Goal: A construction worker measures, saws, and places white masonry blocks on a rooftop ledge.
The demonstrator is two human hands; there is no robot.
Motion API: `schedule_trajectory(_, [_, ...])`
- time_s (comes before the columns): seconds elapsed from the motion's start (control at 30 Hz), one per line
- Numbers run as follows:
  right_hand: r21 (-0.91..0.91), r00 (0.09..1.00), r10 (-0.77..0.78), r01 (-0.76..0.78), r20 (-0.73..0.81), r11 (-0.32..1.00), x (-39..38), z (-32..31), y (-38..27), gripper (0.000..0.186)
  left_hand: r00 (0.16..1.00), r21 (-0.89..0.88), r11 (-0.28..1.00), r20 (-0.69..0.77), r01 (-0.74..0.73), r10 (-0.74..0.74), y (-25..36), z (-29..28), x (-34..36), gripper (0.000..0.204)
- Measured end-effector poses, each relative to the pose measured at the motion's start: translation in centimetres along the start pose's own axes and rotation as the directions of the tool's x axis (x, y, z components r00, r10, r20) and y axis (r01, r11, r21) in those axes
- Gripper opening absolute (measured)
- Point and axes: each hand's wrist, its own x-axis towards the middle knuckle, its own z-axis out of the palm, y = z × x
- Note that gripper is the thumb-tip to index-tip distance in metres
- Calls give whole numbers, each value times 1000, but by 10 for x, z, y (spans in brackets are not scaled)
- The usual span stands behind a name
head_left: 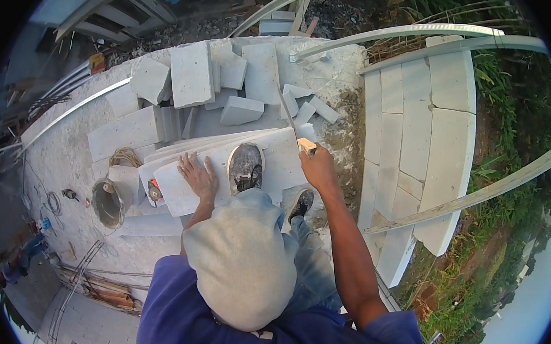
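Observation:
In my right hand [319, 167] is the light wooden handle of a handsaw [288, 113], fingers wrapped round it. Its thin blade points away from me, by the right end of a stack of pale lightweight concrete blocks [217, 165]. My left hand [199, 176] lies flat on the top block with fingers spread. One shoe [246, 164] rests on that block too, between my hands; the other shoe [301, 203] is lower, to its right. Whether the blade has cut into the block, I cannot tell. A tape measure [154, 192] in orange and black sits left of my left hand.
Stacked blocks [192, 75] and broken offcuts [242, 110] lie ahead. To the left stand a dusty bucket [108, 203] and coiled rope [125, 157]. A block wall [415, 117] runs along the right, crossed by curved-looking metal bars [470, 208], with plants beyond.

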Motion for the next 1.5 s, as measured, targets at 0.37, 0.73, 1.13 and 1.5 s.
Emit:
schedule_trajectory(0.37, [121, 988, 142, -149, 66, 982, -123, -37, 29, 42, 1000, 39, 999, 7, 17, -18, -14, -17, 9, 52])
schedule_trajectory(0.73, [41, 992, 76, -80, 97, 996, -214, -87, 17, 37, 999, 63, 997, 17, 44, -45, -17, -19, 1, 51])
schedule_trajectory(1.13, [1, 998, -4, 4, 65, 1000, -58, -2, 17, 43, 994, 44, 994, 47, 99, -101, -24, -10, -1, 53])
schedule_trajectory(1.5, [-28, 992, 46, -43, 118, 999, 10, 9, -1, 47, 997, 18, 997, 26, 76, -76, -14, -11, 5, 56])
